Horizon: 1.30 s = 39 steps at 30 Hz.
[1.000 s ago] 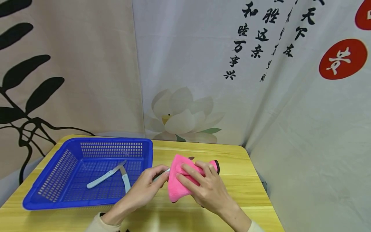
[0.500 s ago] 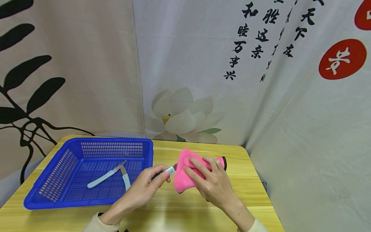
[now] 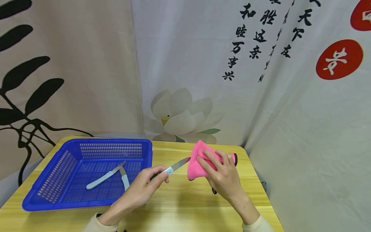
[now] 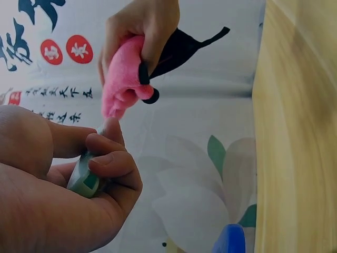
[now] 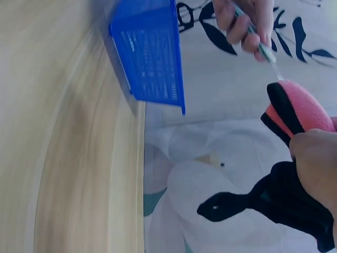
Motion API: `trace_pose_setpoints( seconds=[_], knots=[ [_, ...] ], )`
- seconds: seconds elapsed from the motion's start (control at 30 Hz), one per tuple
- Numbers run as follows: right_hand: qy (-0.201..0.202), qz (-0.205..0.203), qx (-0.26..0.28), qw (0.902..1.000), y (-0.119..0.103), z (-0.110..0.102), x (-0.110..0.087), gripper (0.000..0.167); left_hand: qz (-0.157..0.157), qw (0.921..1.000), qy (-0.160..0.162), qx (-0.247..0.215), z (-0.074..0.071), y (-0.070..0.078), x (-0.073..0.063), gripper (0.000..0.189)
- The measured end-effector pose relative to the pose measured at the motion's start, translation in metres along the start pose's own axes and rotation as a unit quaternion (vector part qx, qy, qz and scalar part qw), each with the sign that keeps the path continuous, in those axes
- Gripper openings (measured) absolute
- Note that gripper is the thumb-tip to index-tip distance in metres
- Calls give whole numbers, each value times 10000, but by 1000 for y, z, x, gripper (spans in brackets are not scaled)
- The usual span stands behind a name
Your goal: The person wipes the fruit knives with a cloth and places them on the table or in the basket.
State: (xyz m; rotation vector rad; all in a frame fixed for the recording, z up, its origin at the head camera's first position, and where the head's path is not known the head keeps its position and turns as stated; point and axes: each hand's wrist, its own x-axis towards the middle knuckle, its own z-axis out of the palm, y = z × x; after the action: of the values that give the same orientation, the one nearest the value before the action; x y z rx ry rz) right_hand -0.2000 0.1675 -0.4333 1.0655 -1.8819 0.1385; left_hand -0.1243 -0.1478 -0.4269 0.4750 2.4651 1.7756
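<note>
My left hand (image 3: 145, 187) grips a knife (image 3: 179, 164) by its pale blue handle, the blade pointing right and slightly up. In the left wrist view the handle's end (image 4: 84, 182) shows between the curled fingers. My right hand (image 3: 224, 175) holds a folded pink cloth (image 3: 200, 159) with black edging, fingers spread over it. The blade's tip meets the cloth's left edge; whether it is inside the fold I cannot tell. A black strap (image 5: 226, 205) hangs by the cloth in the right wrist view. Both hands are above the table.
A blue plastic basket (image 3: 69, 206) stands on the left of the wooden table (image 3: 168, 212). Two knives with pale blue handles, one knife (image 3: 101, 180) and another knife (image 3: 125, 178), lie in it with blades crossing. A printed curtain (image 3: 188, 64) hangs behind and to the right.
My right hand has moved right and a little up with the cloth, sliding along the knife, so most of the blade is now exposed. The left hand has stayed almost in place.
</note>
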Motion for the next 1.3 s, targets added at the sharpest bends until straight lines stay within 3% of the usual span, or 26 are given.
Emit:
trace_pose_setpoints(
  seconds=[0.13,0.27,0.4,0.57,0.87,1.3],
  knots=[
    [91,330,-73,9994,8,2,-6,35,-73,9998,42,-182,-1,0,0,25],
    [363,408,-11,9985,7,1,-5,33,-138,9995,87,-273,-1,1,1,26],
    [633,210,103,9977,-3,-1,4,31,-206,9995,133,-220,0,1,3,25],
    [820,-316,244,9958,-21,0,17,28,-206,9996,193,-80,1,3,4,24],
    [727,-923,261,9927,-49,2,29,27,429,9983,170,360,1,4,6,28],
    [317,-763,118,9965,-51,0,26,31,716,9963,173,435,2,2,4,27]
  ],
)
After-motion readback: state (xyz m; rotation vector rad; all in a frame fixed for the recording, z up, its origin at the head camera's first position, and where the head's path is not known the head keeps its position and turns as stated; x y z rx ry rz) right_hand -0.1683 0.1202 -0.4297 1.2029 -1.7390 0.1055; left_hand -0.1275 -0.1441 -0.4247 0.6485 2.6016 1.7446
